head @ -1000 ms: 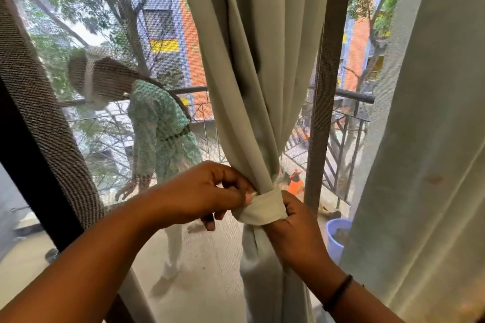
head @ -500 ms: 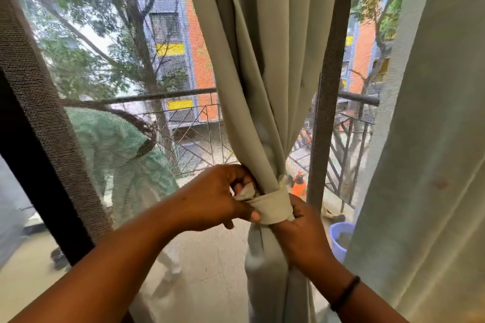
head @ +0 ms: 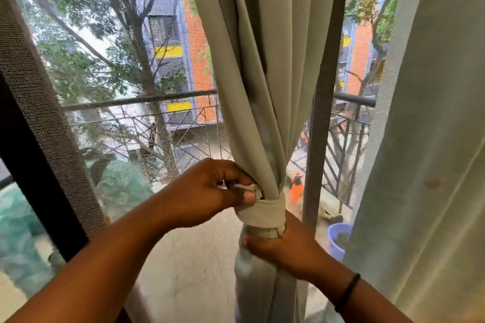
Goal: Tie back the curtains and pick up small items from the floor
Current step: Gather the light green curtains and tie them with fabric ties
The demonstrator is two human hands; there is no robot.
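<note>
left hand (head: 210,191): pinches the tie band's (head: 265,214) end, at its 9 o'clock
right hand (head: 283,246): seemingly grips the curtain (head: 252,86) at the band's 6 o'clock

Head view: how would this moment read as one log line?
step: tying curtain | tie-back band: wrapped round | left hand: pinches band end | right hand: grips curtain below band

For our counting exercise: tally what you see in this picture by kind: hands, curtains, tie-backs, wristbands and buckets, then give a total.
Hands: 2 (left hand, right hand)
Curtains: 2 (tied curtain, loose curtain)
Tie-backs: 1 (tie-back)
Wristbands: 1 (wristband)
Buckets: 1 (bucket)
Total: 7
</note>
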